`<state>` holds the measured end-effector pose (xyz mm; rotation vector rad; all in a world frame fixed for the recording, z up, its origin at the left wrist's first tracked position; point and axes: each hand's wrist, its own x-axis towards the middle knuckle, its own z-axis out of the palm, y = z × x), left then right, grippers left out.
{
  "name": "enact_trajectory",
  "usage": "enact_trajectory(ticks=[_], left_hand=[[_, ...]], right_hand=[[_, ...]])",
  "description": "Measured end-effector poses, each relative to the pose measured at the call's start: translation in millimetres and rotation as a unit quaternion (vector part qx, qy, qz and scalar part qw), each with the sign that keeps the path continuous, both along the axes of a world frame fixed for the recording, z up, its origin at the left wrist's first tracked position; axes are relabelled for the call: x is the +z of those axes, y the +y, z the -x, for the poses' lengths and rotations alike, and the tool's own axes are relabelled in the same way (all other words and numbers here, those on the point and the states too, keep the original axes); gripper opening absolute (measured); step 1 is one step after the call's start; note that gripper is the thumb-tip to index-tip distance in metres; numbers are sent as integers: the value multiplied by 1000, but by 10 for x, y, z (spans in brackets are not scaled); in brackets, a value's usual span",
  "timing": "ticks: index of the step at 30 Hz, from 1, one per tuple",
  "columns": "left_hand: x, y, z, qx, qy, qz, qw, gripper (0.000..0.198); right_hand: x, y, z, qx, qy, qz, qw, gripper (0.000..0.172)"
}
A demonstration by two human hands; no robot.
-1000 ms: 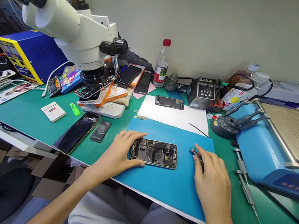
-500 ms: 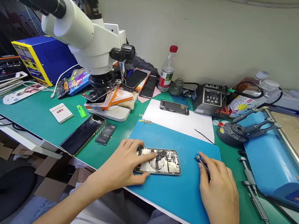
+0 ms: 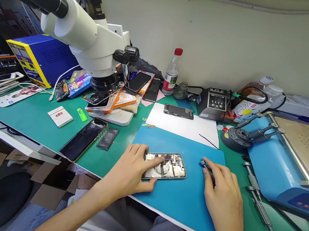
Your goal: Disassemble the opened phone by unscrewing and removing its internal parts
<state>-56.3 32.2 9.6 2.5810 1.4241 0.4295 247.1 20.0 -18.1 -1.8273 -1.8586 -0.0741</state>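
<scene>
An opened smartphone [image 3: 177,166] lies on the blue mat [image 3: 175,202], its inner parts and a round coil bare. My left hand [image 3: 130,167] grips its left end: the thumb is at the near edge, the index finger rests on the parts inside, and the other fingers curl over the far edge. To the right, just over the mat, my right hand [image 3: 224,191] is closed on a small dark part [image 3: 203,164] with a silvery end. The fingers cover most of that part, so its kind cannot be made out.
A detached phone screen [image 3: 179,112] lies on white paper [image 3: 155,111] behind the mat. Left are a phone battery [image 3: 107,139], a dark phone [image 3: 83,138] and a microscope [image 3: 95,45]. Screwdrivers [image 3: 260,202] and a blue heating plate [image 3: 276,169] stand right of the mat.
The whole view has shifted slightly. The phone is turned a little, its right end further from me. Both hands keep their grips.
</scene>
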Motion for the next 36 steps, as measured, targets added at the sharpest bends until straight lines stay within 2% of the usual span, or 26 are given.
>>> enact_trajectory(ticks=[4, 8, 15, 18, 20, 22, 27, 29, 32, 36], left_hand=[[10, -70, -210, 82, 6, 1, 997, 60], [-15, -125, -446, 156, 17, -4, 988, 69], [-10, -133, -640, 207, 38, -16, 977, 77], [-6, -155, -678, 214, 28, 6, 976, 77], [-1, -162, -650, 195, 9, 43, 980, 77], [17, -140, -546, 150, -16, 77, 986, 77], [136, 42, -22, -2, -74, 115, 991, 91], [170, 103, 169, -47, -97, 133, 985, 88], [149, 113, 303, -50, -126, 140, 981, 84], [49, 35, 275, -31, -145, 144, 978, 79]], right_hand=[[-6, 0, 10, -2, 5, -3, 1000, 42], [-17, 10, 9, -5, 7, -7, 1000, 41], [-22, 14, 12, -4, 5, -13, 1000, 40], [-15, 5, 21, -3, 2, -12, 1000, 40], [-12, -1, 24, -2, -2, -11, 1000, 40], [-9, -4, 23, 0, -5, -12, 1000, 40], [4, -4, 19, -2, -7, -15, 1000, 40], [14, -9, 22, 0, -8, -14, 1000, 39], [30, -19, 32, -2, -8, -13, 1000, 38], [27, -15, 42, -6, -9, -10, 1000, 39]])
